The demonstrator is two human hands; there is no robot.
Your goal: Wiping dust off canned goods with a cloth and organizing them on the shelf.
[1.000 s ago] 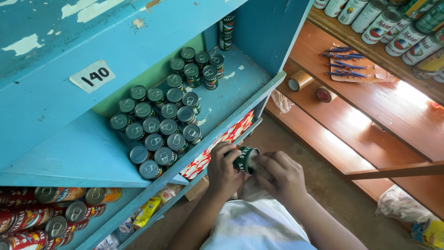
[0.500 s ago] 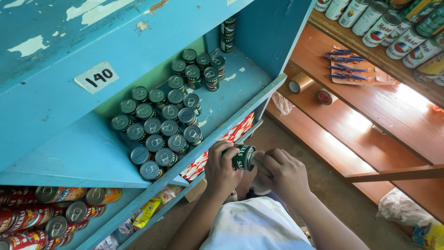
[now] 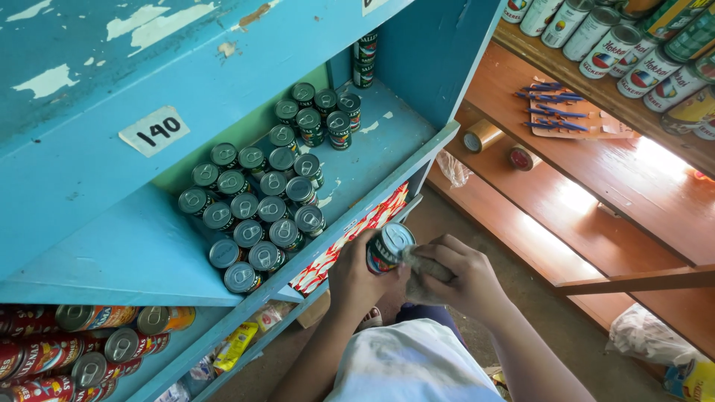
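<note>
My left hand point(image 3: 356, 281) grips a small green-labelled can point(image 3: 387, 249) with a silver pull-tab lid, held just in front of the blue shelf's front edge point(image 3: 357, 212). My right hand point(image 3: 460, 275) presses a crumpled grey cloth point(image 3: 424, 265) against the can's right side. On the blue shelf point(image 3: 372, 141) behind stand several matching cans in rows point(image 3: 257, 212), with a smaller cluster point(image 3: 320, 112) further back and a stacked pair point(image 3: 365, 59) in the far corner.
A white price tag point(image 3: 154, 130) is stuck on the shelf board above. Red cans point(image 3: 74, 350) lie on the lower left shelf. To the right, wooden shelves point(image 3: 566, 201) carry tape rolls point(image 3: 482, 137), blue pens point(image 3: 551, 104) and tall cans point(image 3: 618, 45).
The can in my hands has tilted so its lid faces up more, and my right hand with the cloth has shifted along its side. The shelved cans have not moved.
</note>
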